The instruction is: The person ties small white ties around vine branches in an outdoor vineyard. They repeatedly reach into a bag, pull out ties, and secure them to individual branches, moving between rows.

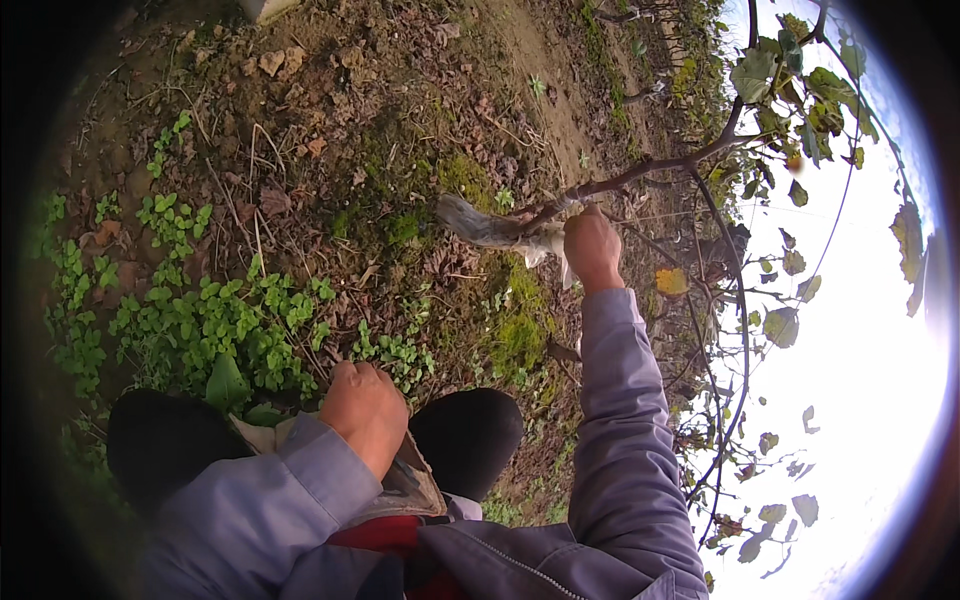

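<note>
My right hand (pixel 592 244) is closed at the vine's woody stem, with white plastic wrapping (pixel 551 241) between and below its fingers. Just left of it, the pale grey lower trunk (pixel 476 223) of the grapevine is partly wrapped in the same film. From there a brown vine branch (pixel 637 171) runs up to the right. My left hand (pixel 364 412) has curled fingers and lies over a worn cloth bag (pixel 420 480) between my knees. Its fingertips are hidden, so what it holds cannot be told.
Thin hanging canes (pixel 739 300) with drying leaves fill the right side. Green weeds (pixel 217 315) grow on the left, near my dark-clad knees (pixel 469 442). Dry leaves and moss (pixel 521 334) cover the soil around the trunk. A pale object (pixel 268 7) lies at the top edge.
</note>
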